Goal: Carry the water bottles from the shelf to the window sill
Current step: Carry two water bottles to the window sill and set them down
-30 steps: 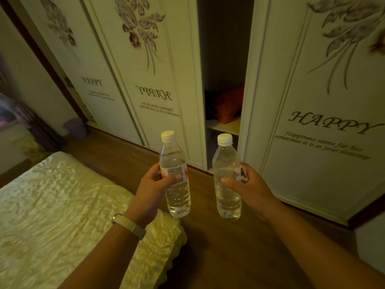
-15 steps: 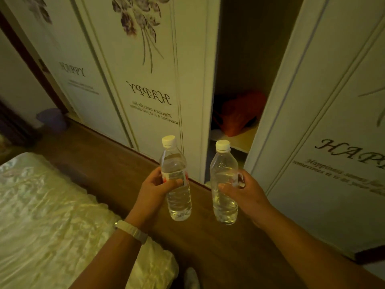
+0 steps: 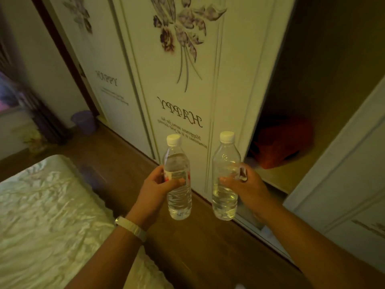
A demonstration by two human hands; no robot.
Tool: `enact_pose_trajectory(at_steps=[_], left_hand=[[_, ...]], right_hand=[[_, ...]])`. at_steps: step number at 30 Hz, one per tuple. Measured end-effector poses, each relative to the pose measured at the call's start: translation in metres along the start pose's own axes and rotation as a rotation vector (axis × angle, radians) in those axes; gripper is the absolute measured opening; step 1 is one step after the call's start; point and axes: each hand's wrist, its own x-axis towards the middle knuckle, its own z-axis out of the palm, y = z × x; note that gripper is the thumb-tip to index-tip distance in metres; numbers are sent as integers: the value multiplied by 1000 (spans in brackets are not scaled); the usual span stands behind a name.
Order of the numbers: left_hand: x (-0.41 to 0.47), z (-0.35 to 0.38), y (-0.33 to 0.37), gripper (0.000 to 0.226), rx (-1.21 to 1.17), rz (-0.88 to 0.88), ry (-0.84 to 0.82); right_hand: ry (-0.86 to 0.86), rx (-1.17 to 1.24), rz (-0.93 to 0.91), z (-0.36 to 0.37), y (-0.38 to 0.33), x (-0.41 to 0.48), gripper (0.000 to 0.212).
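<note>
Both hands hold bottles upright above the wooden floor [image 3: 198, 247]: the left hand [image 3: 155, 190] wraps around one water bottle [image 3: 178, 184], the right hand [image 3: 246, 188] grips the other bottle [image 3: 225, 180]. Behind them stands a wardrobe door [image 3: 187, 90]; a bed [image 3: 48, 215] lies left.

left grip [image 3: 157, 189], right grip [image 3: 249, 189], both curled
</note>
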Motion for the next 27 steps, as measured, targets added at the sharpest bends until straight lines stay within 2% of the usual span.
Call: enact_pose_trajectory(at_steps=[4, 16, 21, 24, 27], left_hand=[[32, -16, -2, 46, -16, -8, 88], [147, -31, 32, 54, 53, 49, 461], [165, -41, 43, 52, 40, 87, 576], [171, -59, 45, 46, 25, 105, 651], [182, -81, 42, 42, 4, 145, 727]], right_hand=[[-75, 16, -11, 13, 10, 59, 41], [-468, 21, -104, 53, -19, 254, 30], [-580, 33, -133, 85, -36, 310, 29], [-614, 62, -108, 111, -41, 331, 46], [-674, 58, -97, 140, -44, 355, 44]])
